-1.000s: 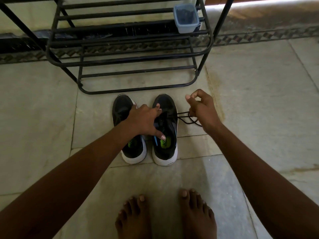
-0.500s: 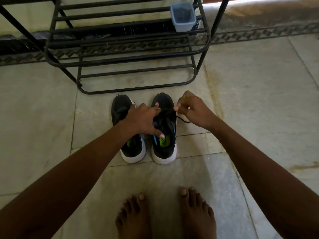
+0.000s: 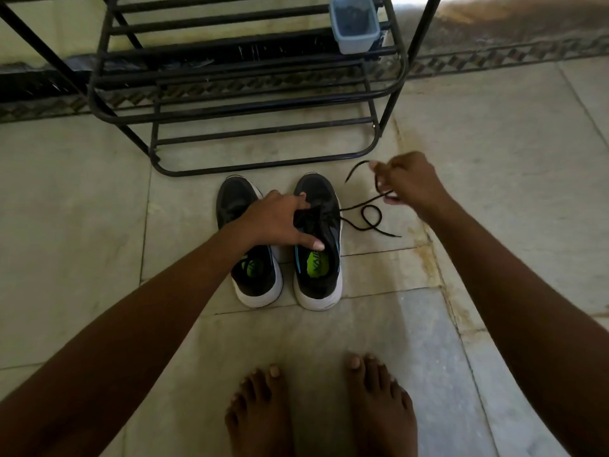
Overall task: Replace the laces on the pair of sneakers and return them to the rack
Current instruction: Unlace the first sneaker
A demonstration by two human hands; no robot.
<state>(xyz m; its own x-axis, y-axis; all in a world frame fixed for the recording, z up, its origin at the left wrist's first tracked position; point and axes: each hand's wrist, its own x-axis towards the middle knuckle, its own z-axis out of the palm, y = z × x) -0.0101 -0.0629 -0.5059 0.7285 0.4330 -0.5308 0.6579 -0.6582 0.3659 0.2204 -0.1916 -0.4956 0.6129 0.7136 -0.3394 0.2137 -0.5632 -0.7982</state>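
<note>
Pale stone floor tiles (image 3: 99,225), stained brown along the joints at right, formed the ground throughout.

Item, nearest: two bare feet (image 3: 316,407), toes pointed toward the shoes.

Item: pair of black sneakers with white soles, side by side on the tiles, heels toward the person, toes toward the rack. Left sneaker (image 3: 250,265) stood just beside the right sneaker (image 3: 318,258), the two nearly touching; both showed green insoles.

Item: left hand (image 3: 280,222), resting on the right sneaker over its tongue and lacing, fingers spread, thumb stretched down to the collar opening, wrist crossing above the left sneaker.

Item: black lace (image 3: 369,219), running out of the right sneaker's right side, looped once on the floor just beside that shoe with one tip lying free, then rising to the right hand.

Item: right hand (image 3: 408,183), raised to the right of the sneakers and apart from them, fingers curled and pinching the lace, with a short end curving out past the fingertips.

Item, farther: black metal shoe rack (image 3: 263,107), standing just beyond the sneakers' toes, bars open.

Item, farthest: small blue plastic container (image 3: 354,24) on an upper bar at the rack's right end, with dark contents that could not be identified.
</note>
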